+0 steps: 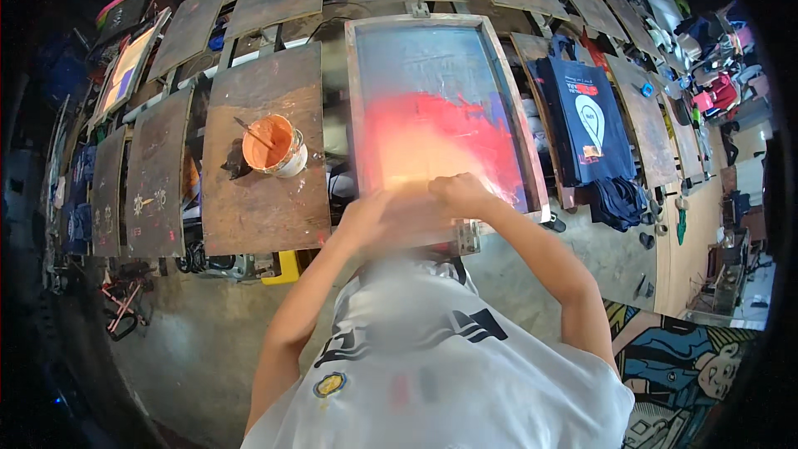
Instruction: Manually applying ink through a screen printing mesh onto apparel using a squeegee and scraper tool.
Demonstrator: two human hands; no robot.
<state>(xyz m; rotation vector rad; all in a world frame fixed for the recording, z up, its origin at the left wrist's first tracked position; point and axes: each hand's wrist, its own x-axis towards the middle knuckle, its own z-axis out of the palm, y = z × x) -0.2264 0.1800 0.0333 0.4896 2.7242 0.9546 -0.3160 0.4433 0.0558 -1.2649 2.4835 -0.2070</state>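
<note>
A wooden-framed printing screen (420, 58) lies in front of me, with red ink (465, 133) spread over its mesh. Both my hands are over its near half, one at each end of a blurred pale bar that looks like a squeegee (409, 187). My right hand (464, 194) is closed on the right end, its knuckles upward. My left hand (366, 218), smeared by motion, appears closed on the left end. Glare and blur hide the squeegee's edge and the ink just beyond it. A white bucket of orange ink (287, 158) with a stick in it stands on the board to the left.
Flat printing boards (274, 0) line the far side and continue left and right. A dark blue tote bag (586, 116) with a white print lies on the board to the right, dark cloth (617, 204) hanging below. Another screen (129, 66) stands at far left.
</note>
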